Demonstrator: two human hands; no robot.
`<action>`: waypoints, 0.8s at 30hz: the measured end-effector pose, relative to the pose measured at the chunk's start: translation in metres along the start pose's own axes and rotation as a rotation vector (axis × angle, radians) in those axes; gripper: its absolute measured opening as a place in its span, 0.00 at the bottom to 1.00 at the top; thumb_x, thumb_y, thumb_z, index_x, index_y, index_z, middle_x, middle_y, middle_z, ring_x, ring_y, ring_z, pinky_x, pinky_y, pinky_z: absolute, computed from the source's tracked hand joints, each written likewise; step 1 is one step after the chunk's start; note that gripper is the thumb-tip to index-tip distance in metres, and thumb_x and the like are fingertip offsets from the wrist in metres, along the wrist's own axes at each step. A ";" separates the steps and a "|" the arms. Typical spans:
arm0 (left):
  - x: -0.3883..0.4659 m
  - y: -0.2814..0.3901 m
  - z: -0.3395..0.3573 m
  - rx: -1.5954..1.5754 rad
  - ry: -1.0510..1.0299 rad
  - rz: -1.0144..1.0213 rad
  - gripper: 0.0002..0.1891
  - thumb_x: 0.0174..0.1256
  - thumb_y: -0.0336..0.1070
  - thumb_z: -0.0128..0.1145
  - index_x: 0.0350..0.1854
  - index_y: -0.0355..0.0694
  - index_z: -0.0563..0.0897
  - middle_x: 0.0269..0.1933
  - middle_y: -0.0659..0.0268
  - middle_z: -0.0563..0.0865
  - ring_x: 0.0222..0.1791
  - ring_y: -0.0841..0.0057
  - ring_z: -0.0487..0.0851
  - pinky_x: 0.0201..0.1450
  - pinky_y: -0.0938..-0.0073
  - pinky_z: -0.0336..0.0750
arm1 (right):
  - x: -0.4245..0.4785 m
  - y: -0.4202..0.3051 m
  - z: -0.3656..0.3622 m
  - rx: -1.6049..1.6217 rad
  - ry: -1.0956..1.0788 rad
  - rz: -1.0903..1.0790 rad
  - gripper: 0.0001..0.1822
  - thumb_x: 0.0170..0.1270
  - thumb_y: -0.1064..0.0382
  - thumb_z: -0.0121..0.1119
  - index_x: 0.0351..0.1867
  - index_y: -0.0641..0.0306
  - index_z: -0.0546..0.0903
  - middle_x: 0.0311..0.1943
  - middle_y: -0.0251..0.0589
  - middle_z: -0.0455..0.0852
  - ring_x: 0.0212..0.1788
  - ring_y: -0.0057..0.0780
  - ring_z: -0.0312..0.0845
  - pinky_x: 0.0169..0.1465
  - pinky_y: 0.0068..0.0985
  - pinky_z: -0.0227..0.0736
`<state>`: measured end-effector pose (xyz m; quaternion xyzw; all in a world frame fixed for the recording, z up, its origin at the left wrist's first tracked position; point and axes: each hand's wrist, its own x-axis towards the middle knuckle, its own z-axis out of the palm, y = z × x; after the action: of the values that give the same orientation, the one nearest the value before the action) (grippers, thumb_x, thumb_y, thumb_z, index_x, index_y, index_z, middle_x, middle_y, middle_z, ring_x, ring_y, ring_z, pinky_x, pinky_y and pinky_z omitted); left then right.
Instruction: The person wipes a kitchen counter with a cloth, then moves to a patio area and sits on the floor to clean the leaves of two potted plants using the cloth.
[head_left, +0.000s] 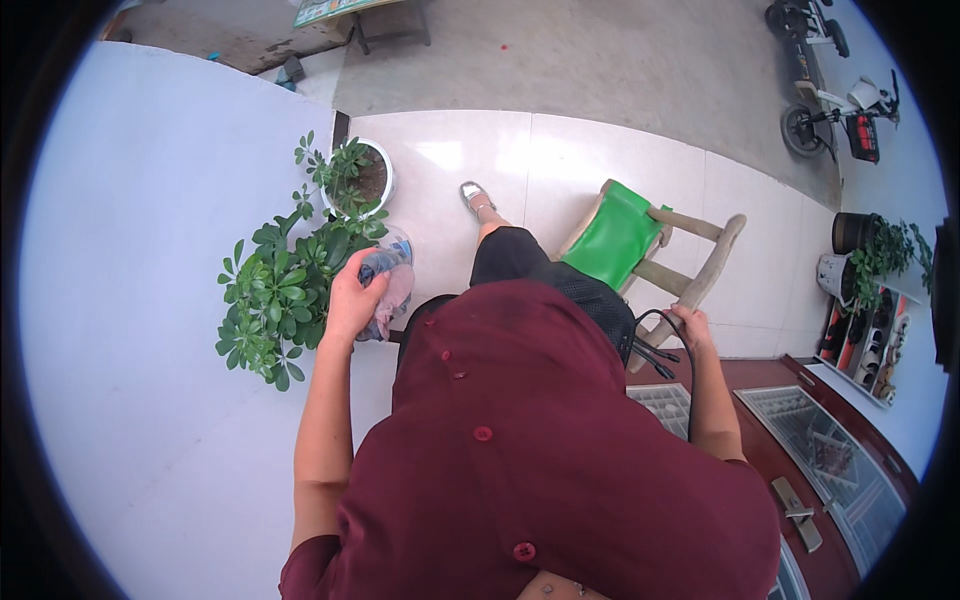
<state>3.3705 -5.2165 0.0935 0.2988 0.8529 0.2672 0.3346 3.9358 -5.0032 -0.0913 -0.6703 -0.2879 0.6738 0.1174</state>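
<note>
Bunched in my left hand (351, 298) is a grey and pink cloth (394, 289), beside a leafy green potted plant (289, 300). My right hand (691, 328) grips the top rail of a wooden chair (709, 270) at my right side. A bright green cover (611, 232) lies over the chair's seat. Black cables (660, 360) hang by my right hand and hip. Behind the cloth, a clear container (401, 241) is partly hidden.
A white plant pot (386, 169) stands by the white wall (150, 225). Pale floor tiles (450, 142) meet a concrete floor (600, 67). At right are a scooter (810, 127), more potted plants (836, 274), a shoe rack (870, 349) and a dark red door (757, 442). A low table (337, 9) stands far ahead.
</note>
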 end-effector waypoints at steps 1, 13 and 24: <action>0.002 0.000 0.001 0.015 0.003 0.016 0.19 0.56 0.31 0.59 0.52 0.38 0.77 0.37 0.59 0.85 0.35 0.74 0.82 0.43 0.74 0.76 | 0.007 0.015 -0.003 0.068 -0.012 0.003 0.14 0.56 0.65 0.62 0.39 0.72 0.77 0.34 0.50 0.85 0.37 0.37 0.83 0.40 0.33 0.82; 0.004 -0.003 -0.008 0.089 0.029 0.017 0.19 0.56 0.31 0.59 0.52 0.36 0.77 0.37 0.58 0.85 0.37 0.73 0.83 0.45 0.74 0.75 | 0.048 0.200 -0.093 -0.623 -0.521 -0.073 0.16 0.58 0.59 0.62 0.42 0.68 0.77 0.30 0.44 0.81 0.33 0.39 0.80 0.35 0.37 0.80; -0.022 -0.052 -0.008 -0.014 -0.026 -0.224 0.17 0.58 0.29 0.59 0.51 0.36 0.78 0.39 0.63 0.85 0.38 0.79 0.81 0.46 0.78 0.75 | 0.107 0.065 -0.008 -1.503 -0.365 0.434 0.14 0.53 0.57 0.58 0.26 0.68 0.84 0.26 0.49 0.86 0.27 0.38 0.83 0.31 0.34 0.77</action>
<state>3.3604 -5.2686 0.0739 0.2029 0.8744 0.2304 0.3756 3.9504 -4.9956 -0.2155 -0.4902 -0.5426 0.4065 -0.5478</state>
